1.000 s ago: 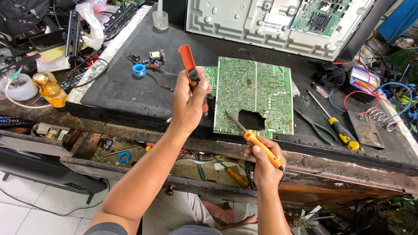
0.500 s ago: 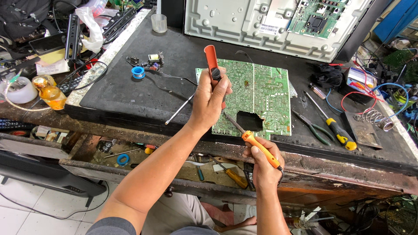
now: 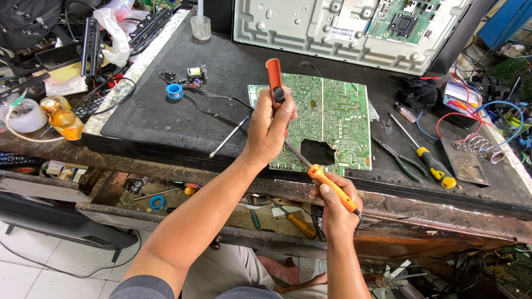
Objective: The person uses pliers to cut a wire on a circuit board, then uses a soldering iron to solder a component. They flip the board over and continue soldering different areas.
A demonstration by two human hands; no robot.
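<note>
- Head view: left hand [image 3: 269,130] clenched around the red-handled tool [image 3: 275,83], held upright above the green circuit board [image 3: 332,119]
- Right hand [image 3: 335,207] grips the orange soldering iron [image 3: 327,182], tip aimed toward the board's near edge
- Board lies flat on the black bench top [image 3: 166,119]

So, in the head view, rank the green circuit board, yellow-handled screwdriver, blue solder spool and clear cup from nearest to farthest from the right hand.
1. Green circuit board, just above the right hand.
2. Yellow-handled screwdriver, to its right.
3. Blue solder spool, upper left.
4. Clear cup, far top left.
</note>
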